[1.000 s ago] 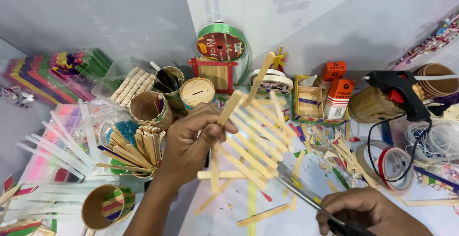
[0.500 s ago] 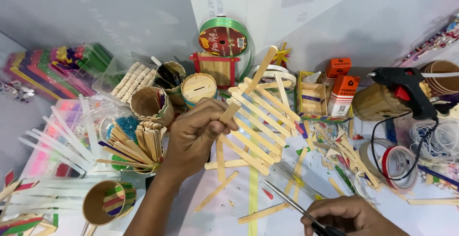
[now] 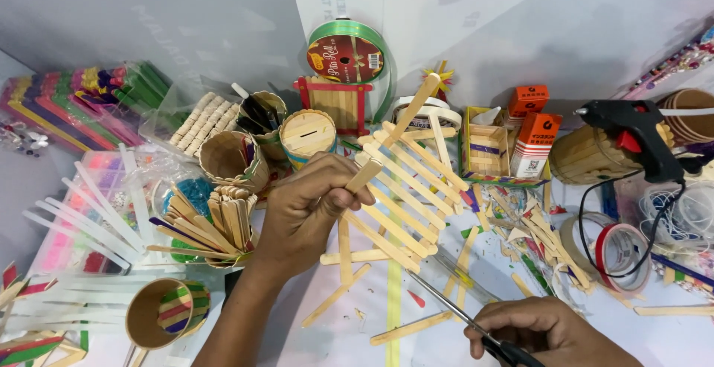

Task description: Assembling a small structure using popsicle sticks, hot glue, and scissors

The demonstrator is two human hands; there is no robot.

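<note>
While the left hand [image 3: 309, 214] pinches the mostly slatted stick panel [image 3: 405, 188], the right hand [image 3: 547, 331], below it, grips scissors [image 3: 461, 315]; loose sticks [image 3: 409, 328] remain unattached.

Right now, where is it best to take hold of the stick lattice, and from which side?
Probably the long stick's lower end, from the left, as the left hand does. The stick lattice stands tilted; its thin slats look fragile, and that end juts clear of them.
</note>
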